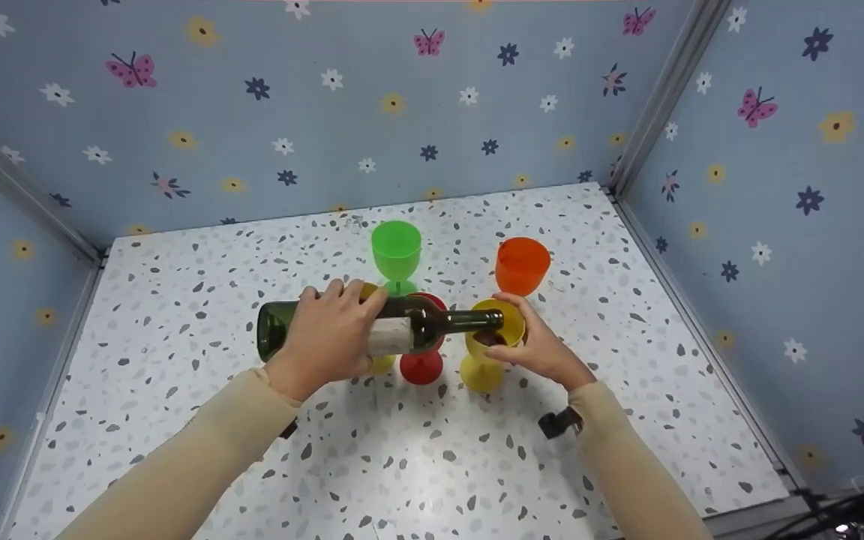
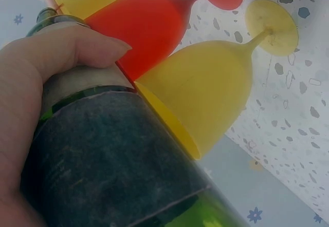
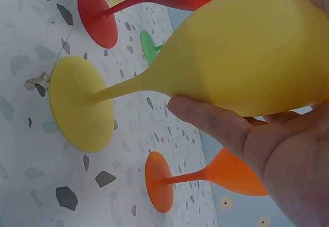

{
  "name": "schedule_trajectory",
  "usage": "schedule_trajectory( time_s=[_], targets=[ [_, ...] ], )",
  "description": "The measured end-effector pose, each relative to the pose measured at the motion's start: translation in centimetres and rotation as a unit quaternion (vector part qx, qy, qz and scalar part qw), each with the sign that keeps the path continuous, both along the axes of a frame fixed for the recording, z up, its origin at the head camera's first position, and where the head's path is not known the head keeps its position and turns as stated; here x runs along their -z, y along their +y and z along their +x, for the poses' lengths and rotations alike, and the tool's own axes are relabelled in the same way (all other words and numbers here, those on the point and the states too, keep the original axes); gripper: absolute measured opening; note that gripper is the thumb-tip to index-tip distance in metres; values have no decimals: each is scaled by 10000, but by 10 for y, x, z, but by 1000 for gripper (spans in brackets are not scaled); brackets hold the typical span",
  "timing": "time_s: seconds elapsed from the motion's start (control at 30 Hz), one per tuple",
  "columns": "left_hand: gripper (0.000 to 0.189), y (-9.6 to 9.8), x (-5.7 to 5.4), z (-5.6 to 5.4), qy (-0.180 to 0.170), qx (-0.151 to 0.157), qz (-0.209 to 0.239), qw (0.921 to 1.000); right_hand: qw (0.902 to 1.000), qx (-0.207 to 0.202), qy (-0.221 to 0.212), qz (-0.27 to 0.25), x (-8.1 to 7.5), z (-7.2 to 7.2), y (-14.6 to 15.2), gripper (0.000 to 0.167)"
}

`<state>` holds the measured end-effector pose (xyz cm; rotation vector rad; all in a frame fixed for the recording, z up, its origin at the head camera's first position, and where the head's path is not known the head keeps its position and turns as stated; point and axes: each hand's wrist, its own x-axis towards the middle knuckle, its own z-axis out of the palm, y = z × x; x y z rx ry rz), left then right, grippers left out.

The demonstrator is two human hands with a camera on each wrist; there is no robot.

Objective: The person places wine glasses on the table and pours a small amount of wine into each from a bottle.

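Note:
My left hand (image 1: 331,330) grips a green glass wine bottle (image 1: 391,337) around its body and holds it nearly level, neck pointing right. The bottle's mouth lies over the bowl of a yellow goblet (image 1: 481,373), where dark liquid shows inside. Around that bowl curl the thumb and fingers of my right hand (image 1: 544,352); in the right wrist view the goblet's round foot (image 3: 82,103) is near the tabletop. Beneath the bottle stand a red goblet (image 1: 422,366) and a second yellow goblet (image 2: 205,88), both partly hidden by it in the head view.
Behind the bottle stands a green goblet (image 1: 396,251), and an orange goblet (image 1: 523,266) is at the back right. The speckled white tabletop (image 1: 432,465) is bounded by blue flowered panels (image 1: 327,112) at the back and sides. Dark cables (image 1: 863,499) hang at the lower right.

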<state>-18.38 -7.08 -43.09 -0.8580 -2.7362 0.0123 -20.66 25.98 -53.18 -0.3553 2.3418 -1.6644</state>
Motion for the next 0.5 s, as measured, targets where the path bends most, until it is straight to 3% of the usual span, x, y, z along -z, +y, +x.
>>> schedule_trajectory(
  time_s=[0.5],
  targets=[
    [87, 0, 0, -1, -32, 1, -12, 10000, 9999, 36, 168, -17, 7, -1, 1, 81]
  ],
)
